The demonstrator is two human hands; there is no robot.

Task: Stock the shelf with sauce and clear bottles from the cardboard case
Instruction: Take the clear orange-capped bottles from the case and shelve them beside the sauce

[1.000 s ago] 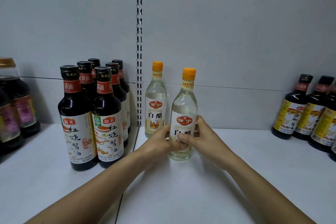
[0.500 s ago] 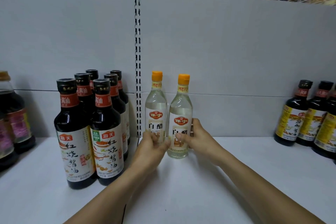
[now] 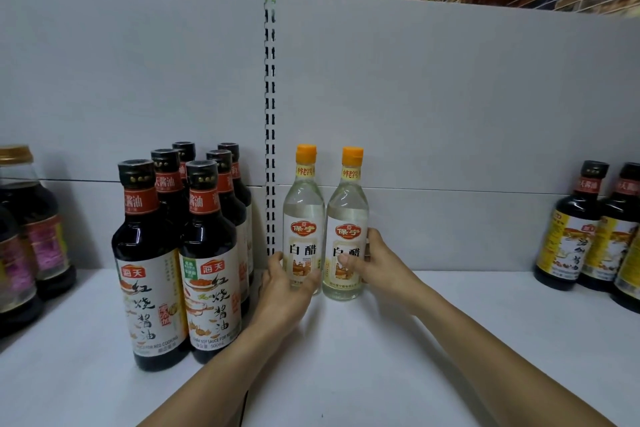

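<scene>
Two hands hold bottles: left hand (image 3: 284, 291) curls round left clear bottle (image 3: 303, 215), right hand (image 3: 379, 265) pinches right clear bottle (image 3: 347, 215).

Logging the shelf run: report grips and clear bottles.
Left grip holds left clear bottle. Right grip holds right clear bottle. Both upright on shelf.

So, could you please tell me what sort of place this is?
Most likely a grocery shop aisle: a white shelf with a slotted upright, grouped identical soy sauce bottles, and two white vinegar bottles.
</scene>
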